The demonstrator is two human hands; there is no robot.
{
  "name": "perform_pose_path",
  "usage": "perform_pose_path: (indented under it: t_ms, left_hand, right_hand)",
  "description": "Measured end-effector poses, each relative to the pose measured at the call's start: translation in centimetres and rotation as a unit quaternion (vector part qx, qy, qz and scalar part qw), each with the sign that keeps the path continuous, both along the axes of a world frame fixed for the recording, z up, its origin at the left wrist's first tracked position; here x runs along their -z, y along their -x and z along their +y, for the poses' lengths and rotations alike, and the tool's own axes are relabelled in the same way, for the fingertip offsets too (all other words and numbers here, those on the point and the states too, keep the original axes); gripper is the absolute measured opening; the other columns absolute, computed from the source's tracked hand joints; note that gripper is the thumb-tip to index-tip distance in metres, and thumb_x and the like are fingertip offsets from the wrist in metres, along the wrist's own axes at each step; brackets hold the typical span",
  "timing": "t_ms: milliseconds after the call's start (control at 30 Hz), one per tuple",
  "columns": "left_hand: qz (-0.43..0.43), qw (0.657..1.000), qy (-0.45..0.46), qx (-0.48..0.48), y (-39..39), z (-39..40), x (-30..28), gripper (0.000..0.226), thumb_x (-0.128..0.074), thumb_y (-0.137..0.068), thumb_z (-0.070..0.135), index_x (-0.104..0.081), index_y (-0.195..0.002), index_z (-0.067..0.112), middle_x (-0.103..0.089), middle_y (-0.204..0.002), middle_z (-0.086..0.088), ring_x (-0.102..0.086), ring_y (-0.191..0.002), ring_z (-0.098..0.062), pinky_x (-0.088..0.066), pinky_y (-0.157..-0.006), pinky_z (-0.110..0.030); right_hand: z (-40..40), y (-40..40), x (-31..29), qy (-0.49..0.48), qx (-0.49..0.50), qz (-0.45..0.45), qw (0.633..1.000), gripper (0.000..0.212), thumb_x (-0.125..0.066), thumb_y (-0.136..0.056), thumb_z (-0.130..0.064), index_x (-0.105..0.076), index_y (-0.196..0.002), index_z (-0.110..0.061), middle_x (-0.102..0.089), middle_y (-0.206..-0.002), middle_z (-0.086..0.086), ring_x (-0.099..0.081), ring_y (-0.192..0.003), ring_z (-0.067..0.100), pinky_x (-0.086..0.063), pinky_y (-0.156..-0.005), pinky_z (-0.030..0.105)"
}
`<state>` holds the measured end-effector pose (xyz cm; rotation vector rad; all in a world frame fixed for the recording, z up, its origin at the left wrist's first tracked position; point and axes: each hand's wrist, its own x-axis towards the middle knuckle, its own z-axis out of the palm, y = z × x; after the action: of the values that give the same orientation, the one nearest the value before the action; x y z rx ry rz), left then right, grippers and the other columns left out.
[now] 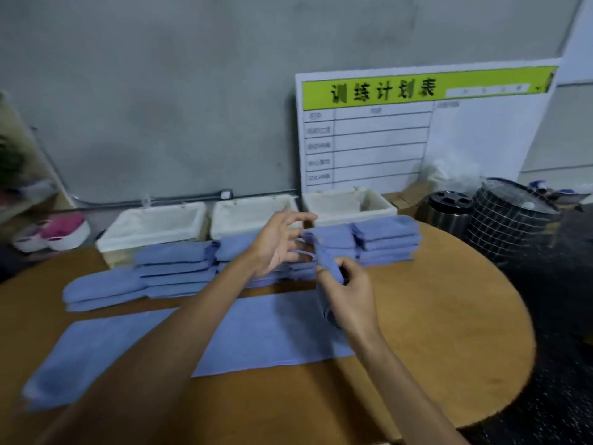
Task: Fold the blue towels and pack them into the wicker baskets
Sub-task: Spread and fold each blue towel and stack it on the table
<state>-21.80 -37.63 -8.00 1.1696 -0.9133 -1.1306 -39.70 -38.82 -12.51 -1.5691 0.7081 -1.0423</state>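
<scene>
Head view only, and it is blurring a bit with motion. A person is standing at a round wooden table [433,316], both bare forearms reaching in. Right hand [349,293] is curling its fingers and thumb around one end of a blue towel [256,335], lifting that end up off the table; bunched cloth is poking out above the knuckles and hanging down under the palm. The rest of that towel is lying flat as a long strip across the table, running left toward the near edge. Left hand [279,242] is hovering just beside the raised end, fingers spread and relaxed, fingertips right at the cloth; whether they are actually touching it, cannot tell. Behind the hands, folded towel stacks [175,268] are sitting in a row across the middle of the table, more of them to the right [385,239]. Three wicker baskets with white liners are lining up at the table's far edge: left [154,226], middle [250,216], right [346,203]. No towels are showing inside any of them.
</scene>
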Motion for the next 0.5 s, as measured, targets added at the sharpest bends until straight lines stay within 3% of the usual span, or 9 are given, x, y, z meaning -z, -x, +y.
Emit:
perform_pose_path:
  t_ms: [67,167,300,500]
  left_hand:
    - [0.023,0.999,-0.003,-0.031,-3.5,3.9,-0.6,0.067,-0.019,-0.102,0.060,-0.060,-0.125,0.013,-0.065,-0.102,-0.021,-0.065,-0.085,-0.030,-0.057,-0.077,-0.039]
    - [0.017,0.997,-0.007,-0.071,-8.1,9.5,-1.3,0.079,-0.014,-0.097,0.071,-0.061,-0.124,0.013,-0.065,-0.103,-0.023,-0.063,-0.088,-0.031,-0.057,-0.078,-0.038]
    - [-0.011,0.995,0.000,-0.104,-13.2,16.4,-2.1,0.082,-0.010,-0.096,0.072,-0.059,-0.127,0.013,-0.069,-0.098,-0.019,-0.064,-0.087,-0.030,-0.054,-0.077,-0.038]
    - [-0.050,0.985,-0.017,-0.161,-19.2,25.0,-2.2,0.082,-0.008,-0.096,0.071,-0.060,-0.124,0.013,-0.069,-0.092,-0.018,-0.061,-0.074,-0.024,-0.048,-0.071,-0.035]
  right_hand:
    - [2.7,-3.3,-0.7,0.005,-0.029,0.005,1.000,0.025,-0.064,-0.089,-0.015,-0.048,-0.070,-0.010,-0.042,-0.055,-0.002,-0.042,-0.052,0.021,-0.033,-0.050,0.034]
    - [7.0,-8.0,-1.8,0.024,-0.073,0.007,0.997,0.030,-0.063,-0.088,-0.017,-0.043,-0.067,-0.013,-0.037,-0.055,-0.003,-0.038,-0.053,0.017,-0.031,-0.051,0.032]
    - [12.7,-13.6,-2.7,0.043,-0.122,0.002,0.992,0.031,-0.062,-0.088,-0.012,-0.037,-0.068,-0.010,-0.030,-0.058,-0.004,-0.029,-0.057,0.011,-0.027,-0.053,0.028]
    - [20.0,-20.8,-2.0,0.046,-0.195,0.004,0.980,0.030,-0.061,-0.088,-0.010,-0.038,-0.073,0.002,-0.034,-0.063,0.006,-0.031,-0.056,0.011,-0.028,-0.051,0.023]
